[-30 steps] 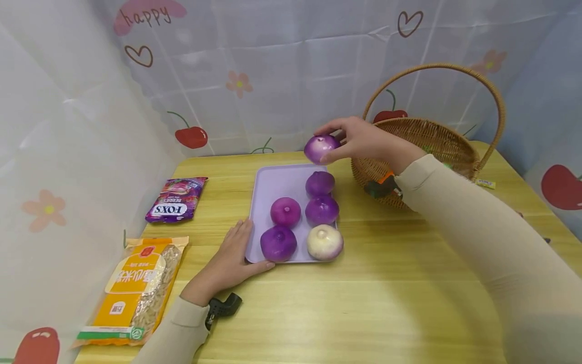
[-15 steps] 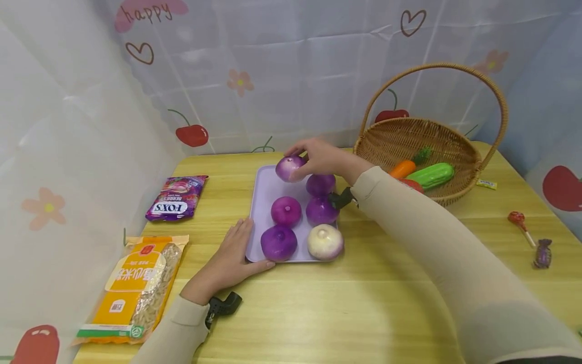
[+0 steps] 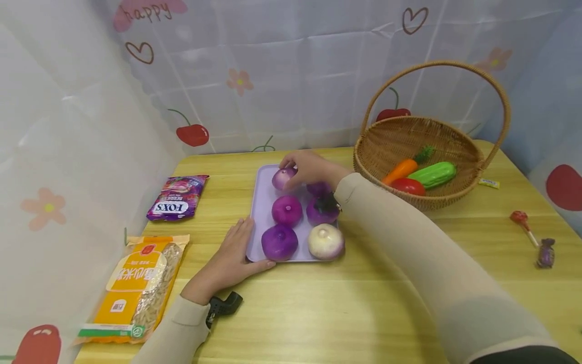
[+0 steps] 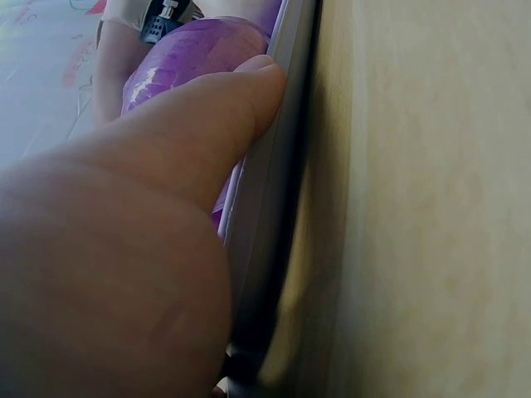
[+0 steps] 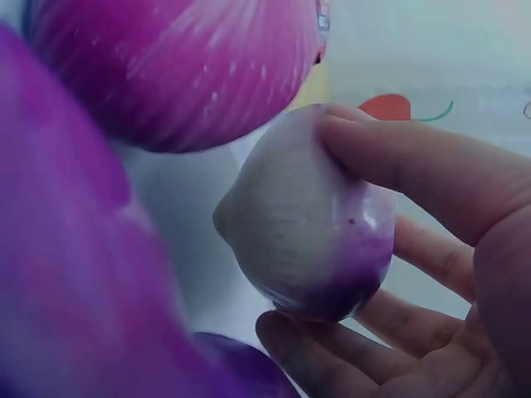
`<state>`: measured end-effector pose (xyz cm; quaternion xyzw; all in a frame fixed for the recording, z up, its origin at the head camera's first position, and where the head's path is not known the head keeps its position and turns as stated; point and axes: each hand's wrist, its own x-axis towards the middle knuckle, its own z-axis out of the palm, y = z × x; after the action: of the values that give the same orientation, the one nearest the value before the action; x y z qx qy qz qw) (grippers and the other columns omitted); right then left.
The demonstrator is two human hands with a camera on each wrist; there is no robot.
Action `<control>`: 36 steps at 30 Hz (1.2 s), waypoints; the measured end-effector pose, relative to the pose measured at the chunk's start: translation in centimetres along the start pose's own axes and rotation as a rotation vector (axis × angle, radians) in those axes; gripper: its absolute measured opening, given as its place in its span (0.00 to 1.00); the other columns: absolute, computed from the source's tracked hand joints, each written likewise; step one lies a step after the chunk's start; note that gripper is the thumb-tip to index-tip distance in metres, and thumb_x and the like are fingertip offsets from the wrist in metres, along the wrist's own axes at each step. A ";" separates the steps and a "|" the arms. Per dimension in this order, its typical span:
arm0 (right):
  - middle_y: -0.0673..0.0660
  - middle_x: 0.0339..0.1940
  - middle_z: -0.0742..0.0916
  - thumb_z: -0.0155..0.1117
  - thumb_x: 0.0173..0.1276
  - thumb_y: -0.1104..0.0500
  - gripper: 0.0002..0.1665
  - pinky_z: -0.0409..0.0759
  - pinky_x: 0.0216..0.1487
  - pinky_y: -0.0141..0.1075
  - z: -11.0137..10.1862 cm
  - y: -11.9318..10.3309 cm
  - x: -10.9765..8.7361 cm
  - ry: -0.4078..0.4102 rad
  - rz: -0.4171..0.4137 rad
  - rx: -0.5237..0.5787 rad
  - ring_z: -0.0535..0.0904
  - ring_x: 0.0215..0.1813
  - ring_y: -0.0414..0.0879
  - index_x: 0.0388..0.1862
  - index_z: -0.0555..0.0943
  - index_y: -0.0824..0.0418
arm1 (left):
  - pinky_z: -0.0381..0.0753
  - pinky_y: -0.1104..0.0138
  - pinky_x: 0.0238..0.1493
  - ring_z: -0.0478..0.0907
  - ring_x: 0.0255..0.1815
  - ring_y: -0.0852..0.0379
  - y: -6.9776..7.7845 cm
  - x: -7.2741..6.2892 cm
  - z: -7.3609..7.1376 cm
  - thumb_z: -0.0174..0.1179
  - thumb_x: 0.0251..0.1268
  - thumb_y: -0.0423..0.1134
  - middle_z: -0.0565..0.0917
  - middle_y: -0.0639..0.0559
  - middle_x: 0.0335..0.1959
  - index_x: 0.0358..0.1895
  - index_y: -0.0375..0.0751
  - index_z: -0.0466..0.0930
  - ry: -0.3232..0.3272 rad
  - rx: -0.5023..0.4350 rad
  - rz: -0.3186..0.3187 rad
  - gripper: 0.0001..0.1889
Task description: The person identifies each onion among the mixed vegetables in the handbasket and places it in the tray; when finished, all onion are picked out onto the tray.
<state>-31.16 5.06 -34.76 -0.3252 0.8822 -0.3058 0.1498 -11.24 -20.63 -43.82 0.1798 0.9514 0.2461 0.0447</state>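
Note:
A lilac tray holds several purple onions in two columns, with a pale white onion at the front right. At its far left part, my right hand grips a purple-and-white onion between thumb and fingers, low over the tray; whether it touches the bottom I cannot tell. Part of the back right onion is hidden by this hand. My left hand rests at the tray's front left corner, fingers along the left side, thumb lying on the front rim beside a purple onion.
To the right stands a wicker basket with a carrot, a green vegetable and a tomato. A lollipop and wrapped candy lie at right. On the left are a purple candy bag and a yellow food packet.
My right hand has carried the onion left from beside the basket and lowered it at the tray's far left part. The basket's contents have come into view. My left hand has stayed put.

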 end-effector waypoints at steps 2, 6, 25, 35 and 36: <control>0.62 0.62 0.85 0.83 0.61 0.55 0.34 0.74 0.68 0.44 0.3 -0.1 0.1 -0.004 -0.004 -0.004 0.78 0.64 0.53 0.65 0.82 0.61 | 0.37 0.51 0.83 0.37 0.85 0.40 0.0 0.0 0.0 0.64 0.61 0.77 0.46 0.38 0.86 0.85 0.30 0.43 -0.002 0.000 -0.002 0.67; 0.63 0.62 0.85 0.83 0.61 0.56 0.34 0.75 0.67 0.43 0.6 -0.2 0.3 -0.013 -0.007 -0.025 0.79 0.63 0.53 0.65 0.82 0.62 | 0.37 0.50 0.83 0.38 0.85 0.40 0.1 0.1 0.0 0.64 0.61 0.76 0.47 0.37 0.86 0.85 0.30 0.44 0.000 -0.004 0.003 0.66; 0.59 0.70 0.80 0.78 0.68 0.48 0.38 0.73 0.70 0.50 -5.0 -3.8 -5.3 0.011 -0.039 -0.114 0.75 0.70 0.58 0.74 0.76 0.58 | 0.38 0.49 0.83 0.38 0.85 0.39 -0.1 0.3 -0.1 0.64 0.62 0.74 0.46 0.36 0.86 0.85 0.29 0.44 0.001 -0.008 0.012 0.65; 0.58 0.69 0.82 0.73 0.73 0.44 0.35 0.78 0.66 0.56 -11.1 -2.4 -14.1 0.143 0.003 -0.225 0.79 0.67 0.57 0.74 0.77 0.56 | 0.40 0.43 0.81 0.34 0.85 0.38 -0.3 -0.3 -1.3 0.68 0.61 0.72 0.40 0.38 0.87 0.86 0.33 0.39 -0.045 -0.077 0.012 0.67; 0.59 0.68 0.82 0.73 0.73 0.44 0.35 0.78 0.66 0.57 -11.6 -1.8 -15.0 0.157 0.020 -0.236 0.79 0.66 0.59 0.73 0.78 0.56 | 0.41 0.42 0.81 0.33 0.85 0.38 -0.3 -0.6 -1.8 0.70 0.60 0.71 0.38 0.40 0.87 0.86 0.34 0.38 -0.052 -0.091 0.010 0.67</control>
<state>-24.50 19.04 -23.72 -0.3067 0.9243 -0.2229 0.0442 -11.12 -21.85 -42.38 0.1889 0.9368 0.2844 0.0763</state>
